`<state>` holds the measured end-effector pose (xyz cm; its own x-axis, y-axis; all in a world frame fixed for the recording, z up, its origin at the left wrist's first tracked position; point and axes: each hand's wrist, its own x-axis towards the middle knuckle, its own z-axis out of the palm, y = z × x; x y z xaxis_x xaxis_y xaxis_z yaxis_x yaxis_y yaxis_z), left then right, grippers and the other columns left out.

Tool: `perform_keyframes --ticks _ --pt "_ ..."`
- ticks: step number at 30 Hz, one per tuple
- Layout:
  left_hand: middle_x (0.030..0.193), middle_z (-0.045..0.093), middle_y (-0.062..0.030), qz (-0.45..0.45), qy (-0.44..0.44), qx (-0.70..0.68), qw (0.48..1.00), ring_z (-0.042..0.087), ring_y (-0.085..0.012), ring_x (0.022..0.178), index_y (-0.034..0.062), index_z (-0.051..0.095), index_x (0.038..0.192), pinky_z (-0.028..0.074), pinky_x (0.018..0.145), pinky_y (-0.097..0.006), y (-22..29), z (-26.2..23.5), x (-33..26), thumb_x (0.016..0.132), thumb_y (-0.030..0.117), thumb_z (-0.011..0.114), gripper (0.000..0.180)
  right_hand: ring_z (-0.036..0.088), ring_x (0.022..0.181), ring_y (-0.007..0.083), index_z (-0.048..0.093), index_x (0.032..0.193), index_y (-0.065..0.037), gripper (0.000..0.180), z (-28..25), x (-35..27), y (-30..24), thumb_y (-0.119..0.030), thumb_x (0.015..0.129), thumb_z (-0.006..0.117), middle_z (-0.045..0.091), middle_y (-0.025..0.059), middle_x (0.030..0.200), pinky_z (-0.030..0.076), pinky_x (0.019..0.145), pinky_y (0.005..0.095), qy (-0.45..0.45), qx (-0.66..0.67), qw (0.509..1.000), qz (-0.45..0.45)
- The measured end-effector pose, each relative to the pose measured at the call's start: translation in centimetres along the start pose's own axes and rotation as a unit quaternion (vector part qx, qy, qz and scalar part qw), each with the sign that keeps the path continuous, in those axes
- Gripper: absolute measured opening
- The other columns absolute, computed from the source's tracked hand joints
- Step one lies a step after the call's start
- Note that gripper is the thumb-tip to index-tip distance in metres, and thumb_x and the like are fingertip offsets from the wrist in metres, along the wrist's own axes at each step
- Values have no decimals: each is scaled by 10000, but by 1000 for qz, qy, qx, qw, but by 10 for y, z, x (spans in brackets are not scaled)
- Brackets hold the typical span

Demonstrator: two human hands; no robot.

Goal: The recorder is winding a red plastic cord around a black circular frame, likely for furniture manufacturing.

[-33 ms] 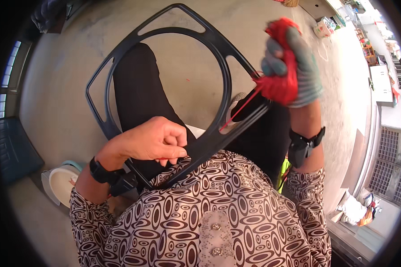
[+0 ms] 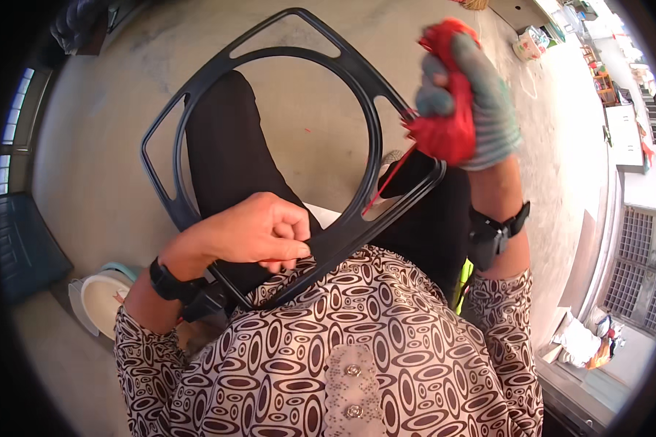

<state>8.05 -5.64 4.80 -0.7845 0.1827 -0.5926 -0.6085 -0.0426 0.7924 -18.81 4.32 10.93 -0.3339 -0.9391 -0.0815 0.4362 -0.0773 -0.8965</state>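
Note:
A black plastic frame [image 2: 375, 131], a round ring inside a squarish outline with slots at its corners, lies tilted over my lap. My bare left hand [image 2: 262, 231] is closed over its near left part; the fingertips are partly hidden. My right hand [image 2: 492, 109], in a grey-green knitted glove, is closed around a bundle of red cord [image 2: 452, 138] above the frame's right corner. From the bundle a thin taut red strand [image 2: 392, 180] runs down to the frame's near right bar, where its end is lost from sight.
Black trousers cover my legs [image 2: 229, 146] below the frame. Pale basins [image 2: 102, 295] stand on the floor at the left, near a dark blue panel [image 2: 29, 247]. A patterned bucket [image 2: 528, 45] is at the far right. A small red scrap [image 2: 307, 131] lies on the floor.
My right hand has shifted slightly up and to the left with the red cord bundle. The frame and my left hand have barely moved.

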Motion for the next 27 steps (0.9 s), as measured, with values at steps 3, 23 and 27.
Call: perform_keyframes --ticks 3,23,27 --pt "871 688 -106 97 47 -119 987 640 -96 702 -42 601 1007 494 593 -220 -1 15 17 846 15 638 174 586 645 102 585 1090 -49 342 27 18 16 -317 894 667 603 57 834 492 585 246 -2 -142 989 -43" --pt "947 645 -74 180 -21 -227 957 632 -107 787 -15 473 1329 519 753 -239 -12 17 14 892 22 585 452 639 782 206 598 1129 3 328 -34 -72 122 -120 832 662 679 139 932 502 714 342 -296 -418 857 54" --pt "913 640 -46 179 17 -214 960 602 -71 762 -14 559 1186 502 732 -227 5 13 22 920 134 622 310 634 765 264 623 1014 22 224 -23 -78 121 -138 858 632 669 155 860 503 715 353 -225 -389 880 153"
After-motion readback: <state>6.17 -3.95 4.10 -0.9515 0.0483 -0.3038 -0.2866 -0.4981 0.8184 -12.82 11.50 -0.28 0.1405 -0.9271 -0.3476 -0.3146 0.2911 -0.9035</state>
